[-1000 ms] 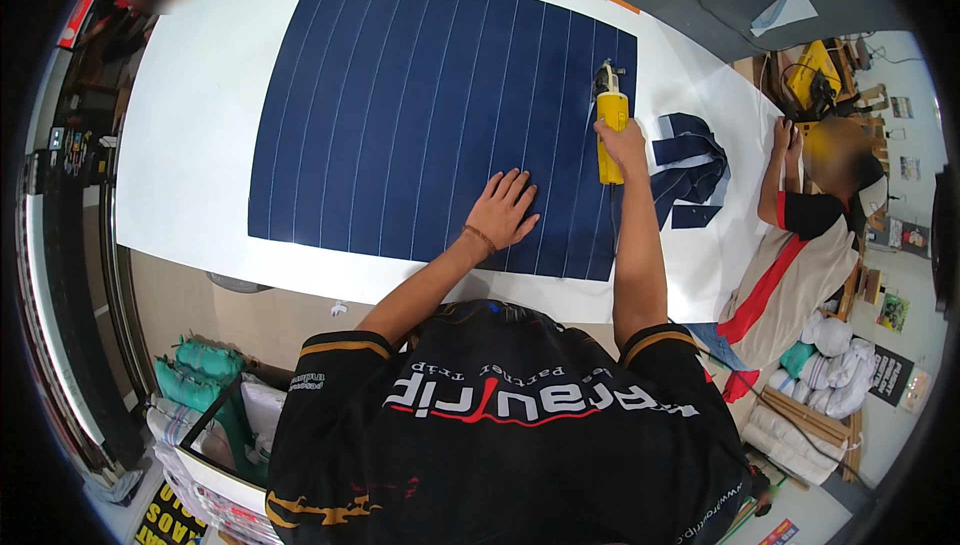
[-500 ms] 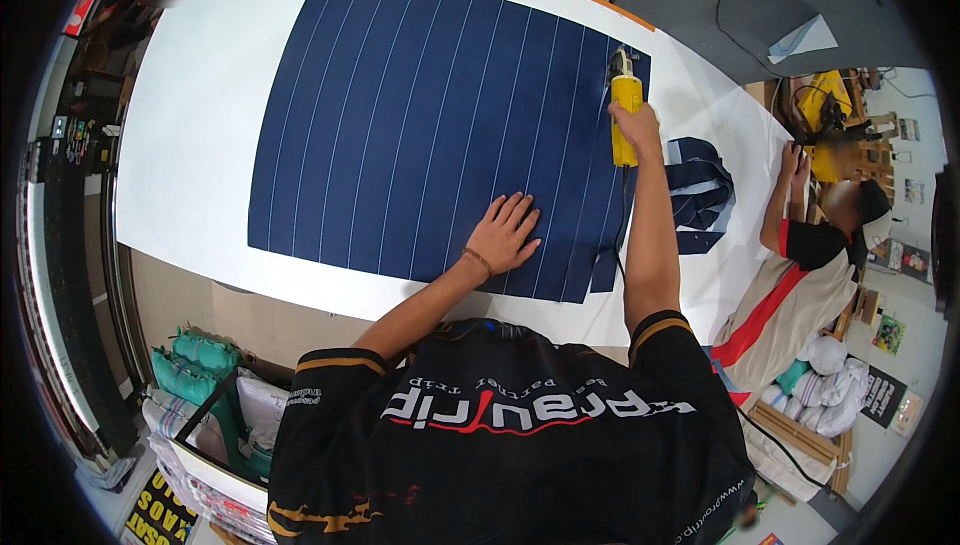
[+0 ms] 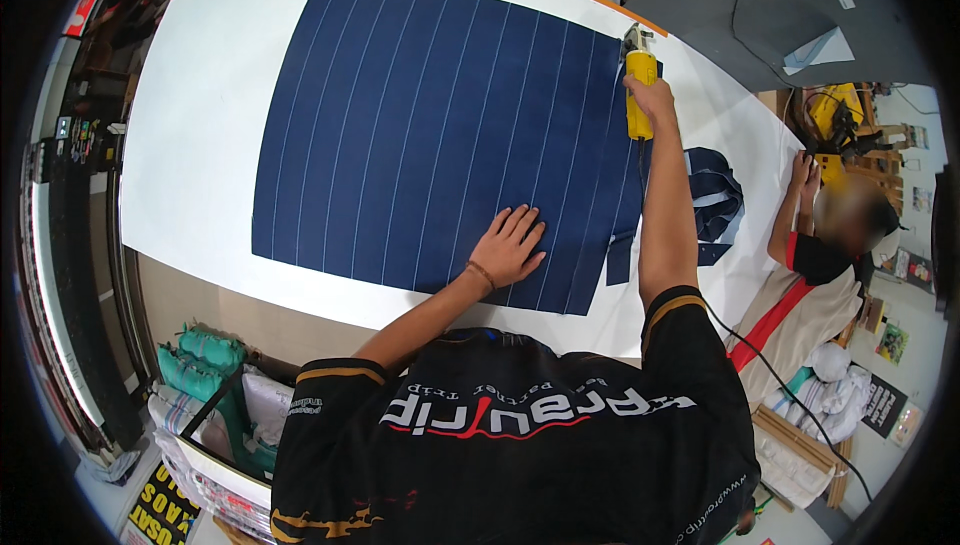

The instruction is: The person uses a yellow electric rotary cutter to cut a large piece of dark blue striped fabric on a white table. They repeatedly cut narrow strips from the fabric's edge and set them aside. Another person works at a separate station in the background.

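A navy fabric panel (image 3: pixel 420 145) marked with pale parallel lines lies on the white table (image 3: pixel 190 145). My left hand (image 3: pixel 508 250) rests flat on its lower middle, fingers spread. My right hand (image 3: pixel 650 95) grips a yellow electric cutter (image 3: pixel 641 63), whose metal head is at the panel's far right corner. A narrow strip (image 3: pixel 618 265) lies separated along the right edge, partly hidden under my right arm. Right of that, a loose heap of navy strips (image 3: pixel 715 205) with pale undersides rests on the table.
A co-worker (image 3: pixel 820 255) leans at the table's right, hands on its edge. Behind are a grey surface (image 3: pixel 700 15) with a cord, yellow equipment (image 3: pixel 835 110) and bundles. Green sacks (image 3: pixel 210 350) and wrapped goods stand below at the left; a black cord (image 3: pixel 780 385) hangs at the right.
My right hand has pushed the cutter away along the right side to the far corner, and a strip has parted behind it. My left hand stays spread on the panel.
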